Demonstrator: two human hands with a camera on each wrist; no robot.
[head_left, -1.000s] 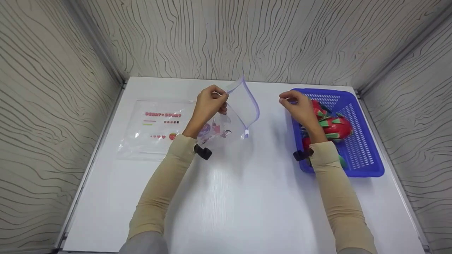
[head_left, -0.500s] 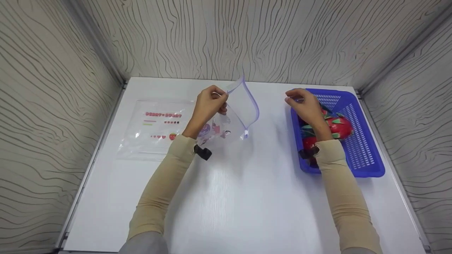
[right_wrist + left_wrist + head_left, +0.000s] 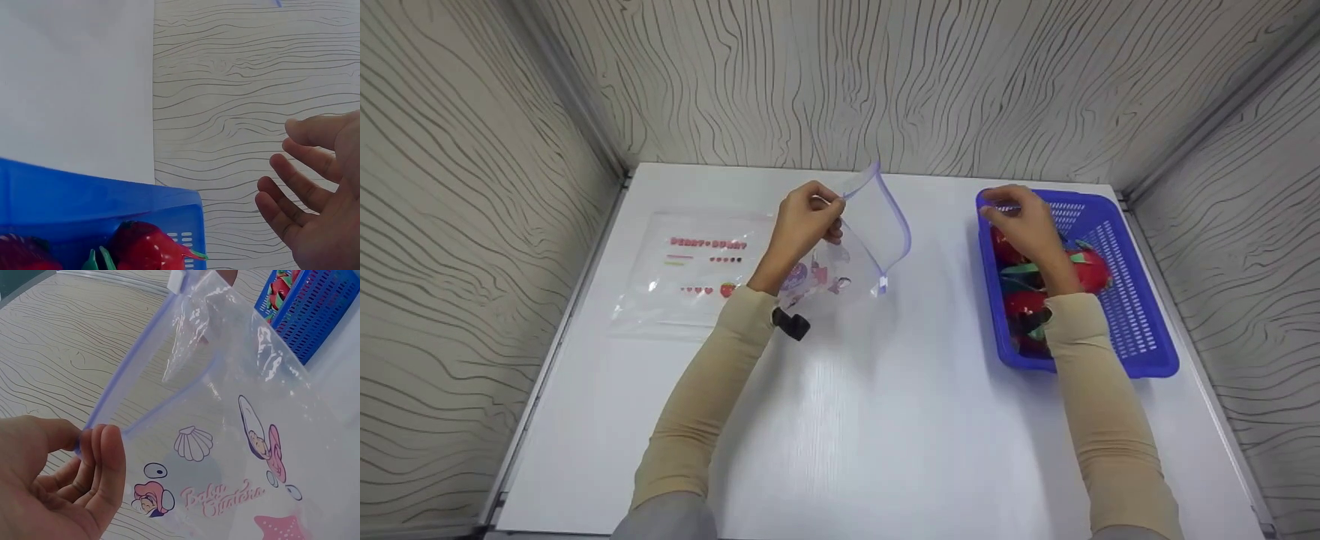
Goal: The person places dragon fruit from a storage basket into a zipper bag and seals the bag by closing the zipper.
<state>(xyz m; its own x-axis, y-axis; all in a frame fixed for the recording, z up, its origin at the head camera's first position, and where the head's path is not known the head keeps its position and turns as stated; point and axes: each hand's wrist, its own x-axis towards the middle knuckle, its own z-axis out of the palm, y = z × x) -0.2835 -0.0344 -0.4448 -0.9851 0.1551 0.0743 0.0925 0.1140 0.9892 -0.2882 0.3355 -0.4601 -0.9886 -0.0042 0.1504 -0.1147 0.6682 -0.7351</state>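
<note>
Between thumb and fingers, my left hand (image 3: 806, 221) pinches the purple rim of a clear zipper bag (image 3: 225, 467) printed with shells and a pink starfish. The bag's mouth gapes toward the right, and a white slider (image 3: 176, 280) sits at one end of the zip. Over the left part of a blue basket (image 3: 1162, 330) hovers my right hand (image 3: 1027, 229), its fingers loosely bent and holding nothing. Inside the basket lie several red dragon fruits (image 3: 1087, 270) with green scales; my right hand and wrist partly cover them.
Flat on the white table (image 3: 840, 450) at the left lies another clear bag (image 3: 697, 270) with red lettering and a strawberry print. A wood-grain panel (image 3: 840, 82) rises behind the table, with more panels at both sides.
My right hand has shifted rightward, from the basket's left edge to above the basket. The left hand and the bag it holds have stayed in place.
</note>
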